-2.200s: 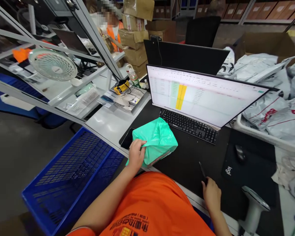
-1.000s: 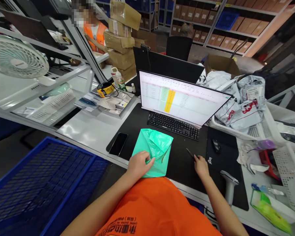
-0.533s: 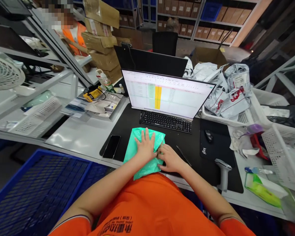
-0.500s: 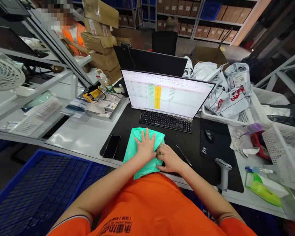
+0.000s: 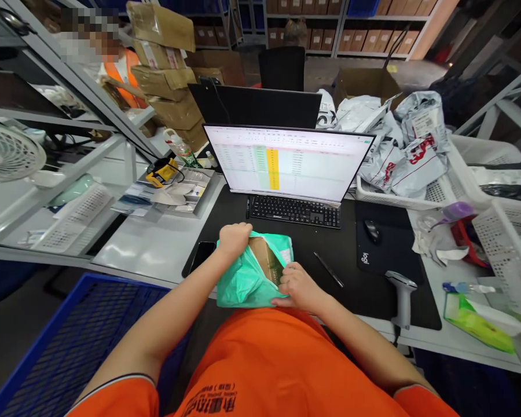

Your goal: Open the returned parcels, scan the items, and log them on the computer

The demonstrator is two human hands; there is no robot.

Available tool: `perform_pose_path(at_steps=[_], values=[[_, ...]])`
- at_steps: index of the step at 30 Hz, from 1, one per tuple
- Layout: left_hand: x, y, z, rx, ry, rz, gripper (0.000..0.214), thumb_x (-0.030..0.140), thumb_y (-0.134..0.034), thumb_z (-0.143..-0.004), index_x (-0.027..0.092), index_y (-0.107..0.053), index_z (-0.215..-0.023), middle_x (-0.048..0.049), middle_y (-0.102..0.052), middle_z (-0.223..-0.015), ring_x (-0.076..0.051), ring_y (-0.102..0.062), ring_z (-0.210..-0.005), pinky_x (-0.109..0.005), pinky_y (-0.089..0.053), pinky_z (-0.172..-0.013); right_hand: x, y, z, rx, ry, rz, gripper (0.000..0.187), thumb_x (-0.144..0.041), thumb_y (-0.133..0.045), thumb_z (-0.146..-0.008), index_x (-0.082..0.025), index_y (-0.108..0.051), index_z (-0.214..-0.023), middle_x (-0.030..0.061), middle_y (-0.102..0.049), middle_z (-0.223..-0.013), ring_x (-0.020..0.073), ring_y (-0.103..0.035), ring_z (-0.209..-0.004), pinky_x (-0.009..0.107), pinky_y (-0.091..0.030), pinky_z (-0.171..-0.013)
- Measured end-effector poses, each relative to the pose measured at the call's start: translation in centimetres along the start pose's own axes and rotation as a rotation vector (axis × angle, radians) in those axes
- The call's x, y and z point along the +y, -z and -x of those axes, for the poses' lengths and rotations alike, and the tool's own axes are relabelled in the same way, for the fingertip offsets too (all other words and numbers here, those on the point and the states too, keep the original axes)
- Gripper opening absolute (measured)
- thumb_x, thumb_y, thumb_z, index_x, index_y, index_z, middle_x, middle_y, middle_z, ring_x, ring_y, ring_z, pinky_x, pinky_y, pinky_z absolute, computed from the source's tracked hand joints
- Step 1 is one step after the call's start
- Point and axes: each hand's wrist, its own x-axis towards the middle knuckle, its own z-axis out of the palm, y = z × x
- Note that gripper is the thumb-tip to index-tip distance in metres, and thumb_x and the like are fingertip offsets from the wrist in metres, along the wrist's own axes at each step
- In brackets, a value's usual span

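Note:
A green plastic mailer bag [image 5: 238,284] lies at the desk's front edge, against my orange shirt. It gapes open along a slit, and a brown cardboard box [image 5: 264,258] shows inside. My left hand [image 5: 235,238] is closed on the bag's upper left edge. On the right side of the slit, my right hand [image 5: 298,285] grips the bag's edge with curled fingers. A black phone [image 5: 203,253] lies left of the bag, partly behind my left forearm. To the right a black pen [image 5: 329,270] rests on the dark desk mat.
Behind the bag stand a keyboard [image 5: 293,211] and a lit monitor [image 5: 282,159]. A mouse [image 5: 372,230] and a barcode scanner [image 5: 402,295] lie to the right. White parcels [image 5: 421,162] fill a basket at the back right. A blue crate [image 5: 82,341] stands below left. A co-worker [image 5: 124,75] is beyond.
My left hand has gone from lying flat on the bag to gripping its upper left edge. The bag now gapes, exposing the cardboard box. The camera view has shifted slightly.

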Motion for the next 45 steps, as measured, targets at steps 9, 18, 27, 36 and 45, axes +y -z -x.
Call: perform_pose_path(at_steps=[9,18,27,36,45], values=[[-8.7,-0.5,1.3,0.042,0.401,0.124,0.014,0.012,-0.053,-0.071,0.022,-0.062,-0.074,-0.0068,-0.066,-0.077,-0.027,-0.064,-0.082,-0.030,-0.033,-0.063,1.5,2.0,3.1,-0.021,-0.092,-0.090,0.052,-0.050,-0.055,-0.099,-0.019,-0.056,-0.058,-0.0018,-0.054,-0.059,0.0138,-0.044,-0.070,0.034,-0.031,-0.085],[-8.5,-5.3,3.0,0.096,0.533,0.492,0.046,0.034,-0.061,-0.082,0.020,-0.055,-0.126,-0.0109,-0.066,-0.115,-0.029,-0.061,-0.114,-0.035,-0.048,-0.093,3.3,1.0,-1.1,-0.079,-0.338,-0.047,0.046,-0.052,-0.053,-0.099,-0.018,-0.059,-0.069,0.0016,-0.062,-0.071,0.0161,-0.052,-0.075,0.035,-0.033,-0.085],[-9.5,-6.6,5.0,0.032,0.558,0.777,0.077,0.014,-0.068,-0.064,0.023,-0.045,-0.137,-0.0107,-0.060,-0.126,-0.028,-0.060,-0.119,-0.038,-0.050,-0.097,-0.1,2.3,-2.7,-0.016,-0.142,0.165,0.039,-0.043,-0.079,-0.081,-0.020,-0.064,-0.109,0.0101,-0.064,-0.116,0.0252,-0.054,-0.112,0.048,-0.034,-0.113],[-9.1,-7.5,7.2,0.043,0.580,0.959,0.073,0.006,-0.052,-0.057,0.024,-0.051,-0.127,0.0001,-0.066,-0.094,-0.018,-0.065,-0.085,-0.024,-0.050,-0.068,-0.6,-0.2,-0.2,0.230,-0.129,0.231,0.018,-0.009,-0.057,-0.093,-0.024,-0.066,-0.089,0.0038,-0.068,-0.108,0.0192,-0.055,-0.117,0.045,-0.038,-0.114],[-7.0,-5.9,12.9,-0.071,0.696,1.064,0.028,0.020,-0.050,-0.069,0.025,-0.048,-0.097,0.0050,-0.055,-0.070,-0.019,-0.064,-0.066,-0.029,-0.053,-0.060,5.6,2.9,0.3,-0.074,-0.329,-0.037,0.014,-0.012,-0.070,-0.082,-0.022,-0.059,-0.086,0.0069,-0.062,-0.103,0.0230,-0.057,-0.100,0.037,-0.052,-0.085]])
